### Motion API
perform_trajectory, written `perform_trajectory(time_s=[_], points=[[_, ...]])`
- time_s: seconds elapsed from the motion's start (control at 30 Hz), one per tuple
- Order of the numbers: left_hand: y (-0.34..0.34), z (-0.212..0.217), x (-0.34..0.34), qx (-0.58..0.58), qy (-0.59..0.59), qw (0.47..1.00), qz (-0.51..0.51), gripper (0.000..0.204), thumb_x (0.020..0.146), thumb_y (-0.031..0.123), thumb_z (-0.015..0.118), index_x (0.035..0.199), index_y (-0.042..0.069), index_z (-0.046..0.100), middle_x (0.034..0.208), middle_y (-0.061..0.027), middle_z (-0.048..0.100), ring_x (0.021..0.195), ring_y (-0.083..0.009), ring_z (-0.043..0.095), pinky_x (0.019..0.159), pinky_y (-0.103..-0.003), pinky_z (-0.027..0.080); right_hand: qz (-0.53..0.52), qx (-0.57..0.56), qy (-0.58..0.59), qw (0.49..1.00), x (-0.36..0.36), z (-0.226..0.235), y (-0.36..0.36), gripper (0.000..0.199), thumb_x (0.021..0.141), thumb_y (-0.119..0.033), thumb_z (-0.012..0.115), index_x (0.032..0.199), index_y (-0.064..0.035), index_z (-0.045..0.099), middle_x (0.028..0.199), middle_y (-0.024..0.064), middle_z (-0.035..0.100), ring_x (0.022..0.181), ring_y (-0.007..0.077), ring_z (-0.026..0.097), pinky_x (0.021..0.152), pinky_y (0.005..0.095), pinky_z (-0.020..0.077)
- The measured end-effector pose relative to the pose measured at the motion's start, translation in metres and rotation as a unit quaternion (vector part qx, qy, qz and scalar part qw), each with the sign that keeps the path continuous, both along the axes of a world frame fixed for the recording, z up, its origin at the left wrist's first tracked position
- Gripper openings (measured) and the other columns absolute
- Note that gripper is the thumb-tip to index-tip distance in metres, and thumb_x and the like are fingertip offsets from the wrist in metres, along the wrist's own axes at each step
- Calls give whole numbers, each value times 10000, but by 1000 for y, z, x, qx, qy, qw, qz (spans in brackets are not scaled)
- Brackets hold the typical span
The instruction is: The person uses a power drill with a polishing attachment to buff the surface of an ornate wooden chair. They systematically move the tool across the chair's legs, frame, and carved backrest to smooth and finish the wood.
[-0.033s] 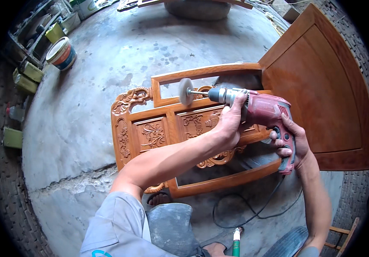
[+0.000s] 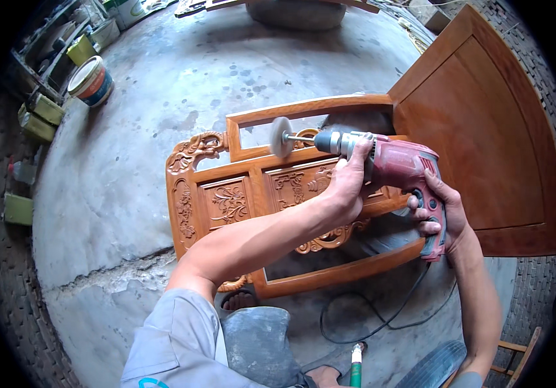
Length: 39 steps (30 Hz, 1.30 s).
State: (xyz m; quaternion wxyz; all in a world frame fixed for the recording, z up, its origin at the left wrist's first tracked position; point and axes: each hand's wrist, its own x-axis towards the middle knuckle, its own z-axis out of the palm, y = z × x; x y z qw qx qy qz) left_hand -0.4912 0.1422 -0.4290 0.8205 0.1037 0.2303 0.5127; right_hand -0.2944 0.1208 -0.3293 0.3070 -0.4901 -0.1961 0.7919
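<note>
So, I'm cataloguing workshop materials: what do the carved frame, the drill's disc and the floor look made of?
Carved frame: wood, apparently with an orange-brown glossy finish; grain and relief carving show.
Disc: pale and fuzzy-edged, probably felt or cloth.
Floor: grey concrete, stained and cracked.

We see a red drill (image 2: 402, 169) with a silver chuck and an off-white buffing wheel (image 2: 282, 137). Under the drill lies an orange-brown frame (image 2: 239, 194) carved with flowers and scrolls. Right of the drill stands a reddish-brown panel (image 2: 484, 142). The floor (image 2: 161, 97) is mottled grey. Far left of the drill sits a white, orange and blue bucket (image 2: 90, 81).

Red drill (image 2: 399, 169), horizontal over carved frame (image 2: 239, 200)
</note>
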Motion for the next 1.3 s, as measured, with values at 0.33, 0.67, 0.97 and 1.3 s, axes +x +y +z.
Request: perform_trajectory(time_s=[0.33,0.67,0.97,1.3], points=[[13,6,30,3,-14,1000,-27,424,1013,479,558,1276,147,590,1200,-53,650,1097,-173,631,959,-377,539,-36,9,-6,999,24,5,-7,399,1017,-411,571,1140,-32,602,828,96,665,566,95,588,344,171,412],[11,17,63,-15,-8,995,-98,442,1000,492,567,1262,136,583,1207,-64,641,1140,-208,601,1023,-466,496,-117,51,-29,991,30,13,-46,394,1042,-424,515,1126,-45,575,815,55,639,591,67,574,362,169,411],[-38,1,40,115,54,979,-158,465,992,453,580,1272,83,568,1133,-67,667,993,-187,674,901,-375,554,-224,69,50,971,3,-30,-139,466,1049,-467,480,1178,-22,531,873,103,630,640,134,575,380,215,431],[-154,-12,26,-42,96,985,-141,616,1044,492,494,1497,140,270,1425,-69,476,1269,-198,520,1069,-453,454,-98,-130,136,977,69,-31,-169,517,1060,-450,428,1419,-78,440,854,223,633,601,206,570,354,231,419]])
